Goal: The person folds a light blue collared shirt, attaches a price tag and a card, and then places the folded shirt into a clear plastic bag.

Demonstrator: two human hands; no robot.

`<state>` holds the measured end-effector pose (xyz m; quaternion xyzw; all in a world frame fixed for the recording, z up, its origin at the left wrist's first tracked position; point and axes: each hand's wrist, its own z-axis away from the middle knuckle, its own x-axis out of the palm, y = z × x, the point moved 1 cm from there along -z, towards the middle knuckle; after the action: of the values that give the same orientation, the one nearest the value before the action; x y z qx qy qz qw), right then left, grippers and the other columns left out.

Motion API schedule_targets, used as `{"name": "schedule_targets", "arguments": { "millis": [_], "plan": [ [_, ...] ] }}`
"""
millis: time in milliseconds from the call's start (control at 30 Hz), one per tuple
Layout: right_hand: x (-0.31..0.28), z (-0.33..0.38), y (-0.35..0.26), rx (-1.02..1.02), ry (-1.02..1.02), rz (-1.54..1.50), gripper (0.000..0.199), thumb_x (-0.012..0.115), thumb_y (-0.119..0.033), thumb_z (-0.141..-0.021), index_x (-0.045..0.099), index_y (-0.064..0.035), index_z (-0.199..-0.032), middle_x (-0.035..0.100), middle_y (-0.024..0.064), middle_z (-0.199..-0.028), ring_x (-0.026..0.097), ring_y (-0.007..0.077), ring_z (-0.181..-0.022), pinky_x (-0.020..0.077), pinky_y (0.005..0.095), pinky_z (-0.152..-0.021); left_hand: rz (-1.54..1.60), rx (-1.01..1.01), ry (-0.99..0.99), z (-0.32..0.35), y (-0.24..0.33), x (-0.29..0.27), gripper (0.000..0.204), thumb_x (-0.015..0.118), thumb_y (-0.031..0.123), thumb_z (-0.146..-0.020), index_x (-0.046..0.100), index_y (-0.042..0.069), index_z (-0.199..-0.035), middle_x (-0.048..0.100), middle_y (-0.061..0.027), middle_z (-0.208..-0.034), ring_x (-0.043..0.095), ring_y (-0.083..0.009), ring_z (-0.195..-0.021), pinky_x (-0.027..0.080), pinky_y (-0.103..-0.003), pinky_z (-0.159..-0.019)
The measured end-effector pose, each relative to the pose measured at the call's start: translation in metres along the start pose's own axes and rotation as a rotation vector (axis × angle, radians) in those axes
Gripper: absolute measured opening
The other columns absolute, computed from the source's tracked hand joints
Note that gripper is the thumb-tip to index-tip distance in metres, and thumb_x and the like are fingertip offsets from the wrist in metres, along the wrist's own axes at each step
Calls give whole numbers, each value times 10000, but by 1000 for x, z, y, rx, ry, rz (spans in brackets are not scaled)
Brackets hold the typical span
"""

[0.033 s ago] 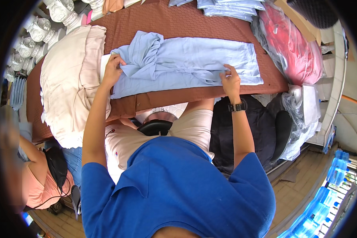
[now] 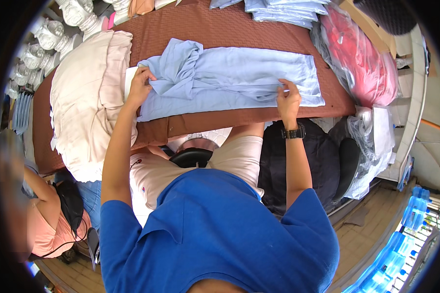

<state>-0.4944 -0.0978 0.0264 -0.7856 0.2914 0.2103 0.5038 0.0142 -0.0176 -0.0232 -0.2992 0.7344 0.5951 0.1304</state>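
Observation:
A light blue garment (image 2: 249,66) lies lengthwise before me, smooth toward the right and bunched up at its left end. My left hand (image 2: 141,84) grips that left end with bent fingers, next to a white sheet (image 2: 130,78) that shows partly from under it. Over the right half of the cloth is my right hand (image 2: 289,100), its fingers loosely curled and apart, with nothing seen between them. A dark watch (image 2: 293,132) is on my right wrist.
Beige fabric (image 2: 85,97) is heaped on the left of the brown-covered table (image 2: 220,27). Bagged blue garments (image 2: 286,10) are stacked at the back, a red plastic-wrapped bundle (image 2: 359,58) at right. A black chair (image 2: 298,161) stands at my right; another person (image 2: 58,219) sits at left.
My right hand has shifted slightly to the right and its fingers have come off the cloth. The left hand keeps its place on the garment.

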Motion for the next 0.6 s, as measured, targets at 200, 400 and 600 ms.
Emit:
{"name": "schedule_targets", "arguments": {
  "millis": [200,400,600],
  "plan": [
    [5,-6,-27,-117,72,168,358,658,44,-803,660,-35,-1153,624,177,-953,588,373,-990,472,463,-862,-50,26,31,1,19,1,326,667,-181,-638,662,15,-899,574,-94,-1190,579,-266,-1122,480,-325,-935],
    [108,-72,-126,-427,-109,-193,331,740,-189,-885,661,-36,-1167,643,211,-1110,558,397,-1077,429,478,-941,-86,21,79,11,24,-3,355,618,-222,-638,657,8,-905,543,-117,-1186,571,-289,-1159,496,-323,-906],
    [230,-102,-156,-251,-349,1,539,805,-343,-820,672,-15,-1227,691,233,-1130,566,399,-1193,462,486,-990,-491,331,240,20,70,2,309,555,-202,-641,602,6,-865,524,-157,-1346,498,-376,-1263,462,-419,-1027]
  ]
}}
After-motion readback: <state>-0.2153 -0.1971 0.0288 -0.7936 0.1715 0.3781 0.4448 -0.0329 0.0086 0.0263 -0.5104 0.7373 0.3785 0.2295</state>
